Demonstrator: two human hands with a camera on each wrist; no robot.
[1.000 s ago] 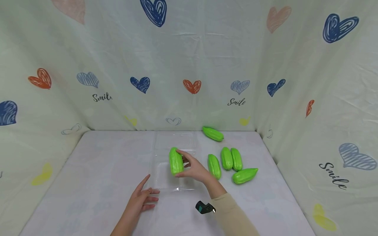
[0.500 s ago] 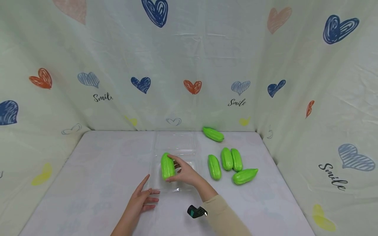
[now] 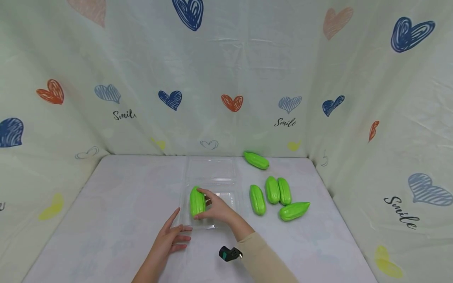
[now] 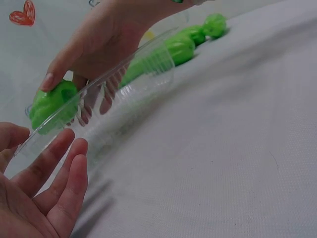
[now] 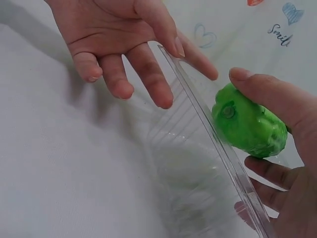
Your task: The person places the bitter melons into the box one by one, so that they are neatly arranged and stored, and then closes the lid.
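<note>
My right hand (image 3: 218,207) grips a bright green, ribbed gourd (image 3: 197,202) by its ends, thumb near and fingers at the far end. The gourd is within the left part of a clear plastic clamshell box (image 3: 228,200), its lid folded back. In the right wrist view, the box rim overlaps the lower side of the gourd (image 5: 250,121). At the box's front left corner is my left hand (image 3: 169,237), fingers spread and fairly straight, right at the rim. The left wrist view shows this hand (image 4: 37,191) against the box wall (image 4: 99,126).
Right of the box lie several more green gourds: one by itself (image 3: 257,200), a pair side by side (image 3: 272,190), one lying crosswise (image 3: 294,211) and one at the back edge (image 3: 256,160). A heart-printed curtain (image 3: 233,70) surrounds the white table (image 3: 120,204).
My right hand has carried the gourd leftward and slightly toward me, into the box's left part. The left hand stays at the box corner.
</note>
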